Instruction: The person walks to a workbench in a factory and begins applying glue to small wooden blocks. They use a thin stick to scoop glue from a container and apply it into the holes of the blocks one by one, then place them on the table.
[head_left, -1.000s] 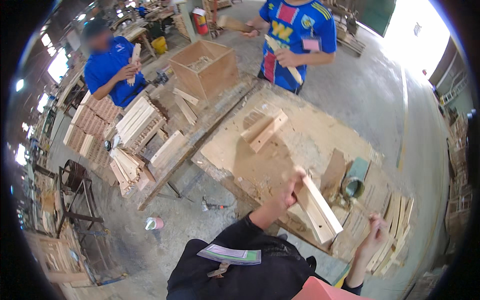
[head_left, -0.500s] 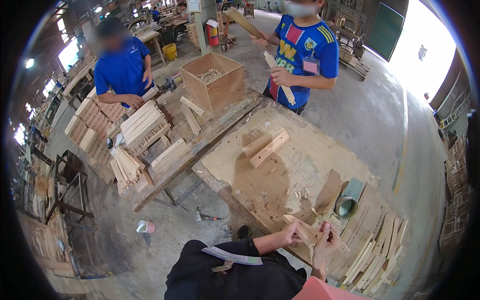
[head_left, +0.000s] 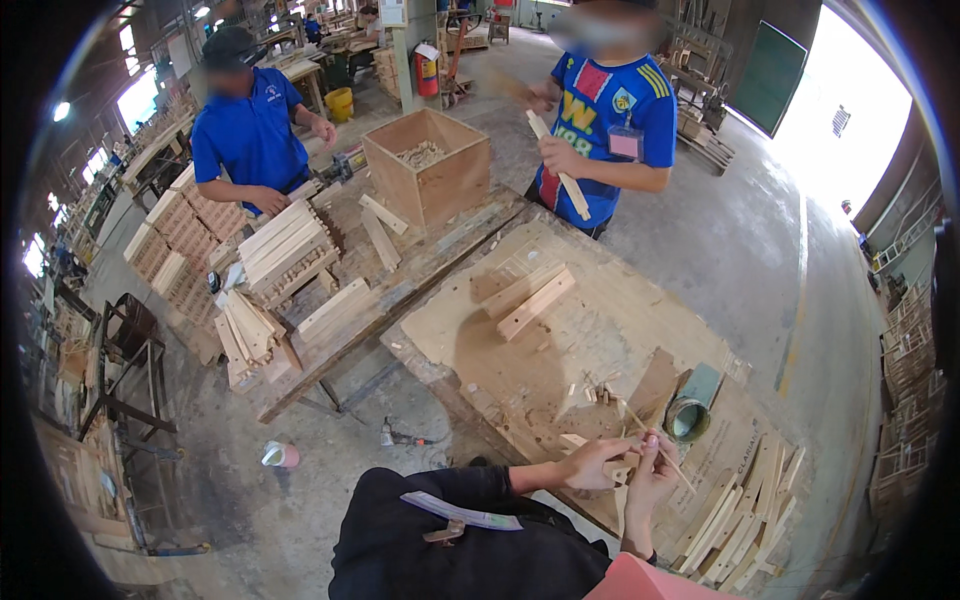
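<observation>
One thin stick (head_left: 655, 450) sits pinched between both hands, left hand (head_left: 592, 464) and right hand (head_left: 650, 478), over the workbench (head_left: 600, 330) edge. Two slats (head_left: 528, 296) lie ahead; a can (head_left: 688, 418) stands right. Two co-workers face the bench.

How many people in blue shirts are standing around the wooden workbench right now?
2. One person in a plain blue shirt stands at the far left by the stacked wooden slats; another in a blue patterned shirt stands at the far side, holding a wooden strip. Others may be hidden.
</observation>
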